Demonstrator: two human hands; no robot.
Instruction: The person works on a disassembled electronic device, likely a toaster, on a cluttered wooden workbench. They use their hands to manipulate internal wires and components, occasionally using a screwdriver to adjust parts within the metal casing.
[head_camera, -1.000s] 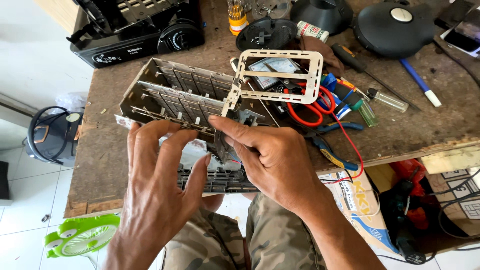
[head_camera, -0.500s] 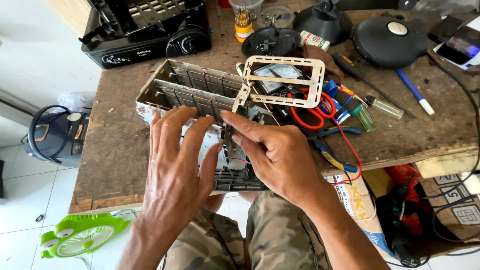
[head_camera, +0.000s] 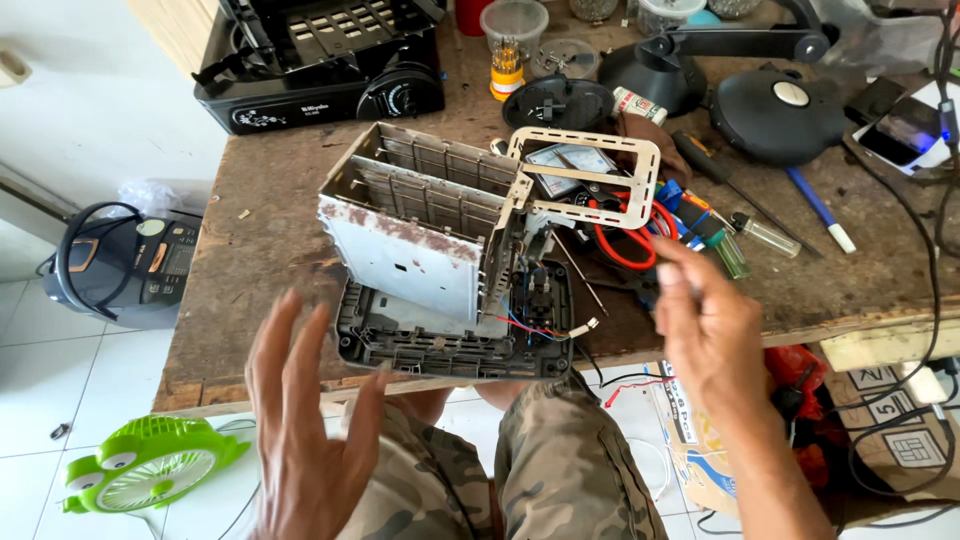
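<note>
The stripped toaster (head_camera: 440, 260) stands at the near edge of the workbench (head_camera: 250, 270), just in front of the person's knees. Its bare metal frame, rust-streaked on the near wall, sits tilted on a dark plastic base (head_camera: 450, 345), and thin red, blue and white wires (head_camera: 545, 328) spill out at its right side. A pale slotted bracket (head_camera: 585, 180) juts from the top of the frame toward the back right. Neither hand is on it. The left hand (head_camera: 305, 420) hovers below and left of the base, fingers spread wide and empty, palm turned toward the toaster. The right hand (head_camera: 705, 325) hangs to the right of the frame, loosely open, fingers slightly curled, gripping nothing, with its fingertips near a red cable loop (head_camera: 630, 235) and a cluster of small tools. Beyond that lie a blue pen (head_camera: 818, 208) and a screwdriver (head_camera: 705, 160), and farther back a round black lid (head_camera: 775, 115) and a black gas stove (head_camera: 320, 60) at the far left of the bench. On the tiled floor to the left sit a dark rice cooker (head_camera: 120, 265) and a green fan (head_camera: 150, 470). The person's camouflage trousers (head_camera: 500, 470) fill the bottom of the view.
</note>
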